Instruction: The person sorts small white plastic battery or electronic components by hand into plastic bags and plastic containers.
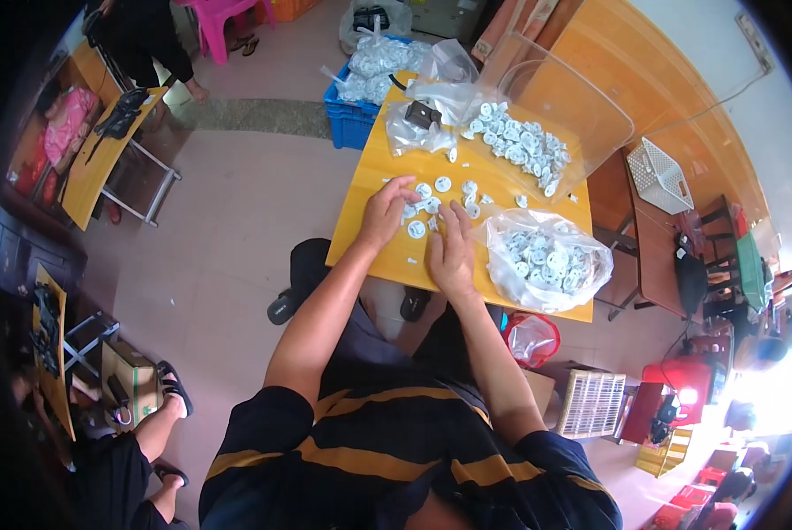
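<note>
The person is sitting at a yellow bench (387, 256) with both hands down among a scatter of small white discs (433, 205) lying near its middle. The left hand (384, 212) is resting palm down at the left edge of the scatter, fingers curled and touching the nearest discs; whether it is pinching one cannot be told. The right hand (452, 247) is lying just beside it, fingers stretched forward onto the discs, loosely spread and not visibly clamped on anything. The two hands are sitting close together but apart, with a few discs showing between them. Just right of the right hand a clear bag (550, 261) full of the same white parts is slumping on the bench near its front edge. Farther back a clear tub (581, 106) is lying tipped toward the person, a heap of white parts (520, 146) spilling from its mouth onto the bench. Left of that heap another clear bag (418, 124) is holding a dark piece. Beyond the far end of the bench a blue crate (347, 119) is standing on the floor, holding bagged white parts.
</note>
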`<state>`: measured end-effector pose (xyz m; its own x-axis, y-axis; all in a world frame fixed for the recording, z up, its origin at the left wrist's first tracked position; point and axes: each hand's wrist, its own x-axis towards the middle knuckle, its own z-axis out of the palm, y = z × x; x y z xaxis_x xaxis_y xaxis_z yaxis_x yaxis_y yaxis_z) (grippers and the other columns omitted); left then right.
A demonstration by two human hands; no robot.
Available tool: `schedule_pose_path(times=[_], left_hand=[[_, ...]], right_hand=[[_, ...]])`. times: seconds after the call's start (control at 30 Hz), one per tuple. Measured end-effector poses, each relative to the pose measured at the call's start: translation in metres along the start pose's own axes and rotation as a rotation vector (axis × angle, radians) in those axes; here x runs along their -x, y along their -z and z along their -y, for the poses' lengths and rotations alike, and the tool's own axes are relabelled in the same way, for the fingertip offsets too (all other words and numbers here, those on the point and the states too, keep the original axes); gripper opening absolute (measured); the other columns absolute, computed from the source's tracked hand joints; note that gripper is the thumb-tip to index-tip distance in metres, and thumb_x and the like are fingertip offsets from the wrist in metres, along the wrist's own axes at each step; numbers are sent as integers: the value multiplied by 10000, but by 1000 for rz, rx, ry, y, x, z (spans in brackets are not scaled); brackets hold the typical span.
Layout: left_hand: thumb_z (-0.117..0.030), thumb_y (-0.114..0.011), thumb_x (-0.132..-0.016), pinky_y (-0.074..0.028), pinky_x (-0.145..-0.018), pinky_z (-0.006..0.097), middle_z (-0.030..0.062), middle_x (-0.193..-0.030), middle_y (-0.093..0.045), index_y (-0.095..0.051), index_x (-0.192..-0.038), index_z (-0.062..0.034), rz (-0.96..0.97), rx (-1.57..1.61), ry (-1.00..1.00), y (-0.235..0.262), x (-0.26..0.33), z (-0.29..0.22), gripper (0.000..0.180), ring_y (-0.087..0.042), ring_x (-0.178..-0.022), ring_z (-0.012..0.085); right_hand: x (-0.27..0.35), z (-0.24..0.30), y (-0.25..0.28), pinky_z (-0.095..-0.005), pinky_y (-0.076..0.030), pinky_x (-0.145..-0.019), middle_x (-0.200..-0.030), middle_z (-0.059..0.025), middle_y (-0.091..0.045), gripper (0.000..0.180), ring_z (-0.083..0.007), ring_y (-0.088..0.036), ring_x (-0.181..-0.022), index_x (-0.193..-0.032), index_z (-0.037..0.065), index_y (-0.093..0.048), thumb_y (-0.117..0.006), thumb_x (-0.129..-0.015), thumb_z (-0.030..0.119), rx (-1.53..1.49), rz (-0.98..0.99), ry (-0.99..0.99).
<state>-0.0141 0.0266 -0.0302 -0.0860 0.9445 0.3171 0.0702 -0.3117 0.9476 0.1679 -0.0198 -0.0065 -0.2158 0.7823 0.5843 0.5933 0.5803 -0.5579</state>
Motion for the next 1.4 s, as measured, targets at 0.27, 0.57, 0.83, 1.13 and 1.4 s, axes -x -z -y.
schedule_pose_path(times=[0.27,0.57,0.83,1.13,1.4], left_hand=[[18,-396,-950,-519,-1013,328,156,-1118,-752,-564,-1385,13,108,-47,-4,-4,3,-14,466,-702,-1107,217],[-3,-399,-923,-548,-959,333,153,-1058,-773,-613,-1338,1,94,45,34,0,3,-4,467,-737,-1020,221],[-22,-397,-957,-546,-954,322,144,-1054,-770,-609,-1337,12,147,72,45,1,-1,-9,437,-728,-1024,203],[-172,-424,-1038,-508,-996,320,141,-1135,-748,-581,-1382,44,64,208,105,7,0,-18,435,-678,-1095,208],[-257,-449,-1070,-498,-997,312,133,-1125,-746,-590,-1369,57,93,193,86,6,1,-21,456,-674,-1089,193]], right_hand=[[-6,-21,6,-521,-447,-1075,-1363,-276,-559,478,-475,-548,-1252,-1361,18,-529,-566,-889,-54,-42,23,-143],[-6,-23,7,-468,-496,-1019,-1338,-231,-603,381,-435,-603,-1185,-1280,52,-620,-549,-924,-63,32,-24,-74],[-5,-14,9,-441,-542,-848,-1174,-198,-644,340,-396,-657,-1042,-1178,92,-664,-553,-903,-74,-12,-91,-112],[-1,-20,6,-439,-556,-718,-1033,-146,-709,214,-379,-712,-841,-1120,106,-672,-570,-957,11,-16,-35,-150],[-1,-15,7,-433,-550,-692,-980,-157,-700,212,-380,-708,-825,-1108,95,-693,-584,-955,-2,-7,-43,-153]])
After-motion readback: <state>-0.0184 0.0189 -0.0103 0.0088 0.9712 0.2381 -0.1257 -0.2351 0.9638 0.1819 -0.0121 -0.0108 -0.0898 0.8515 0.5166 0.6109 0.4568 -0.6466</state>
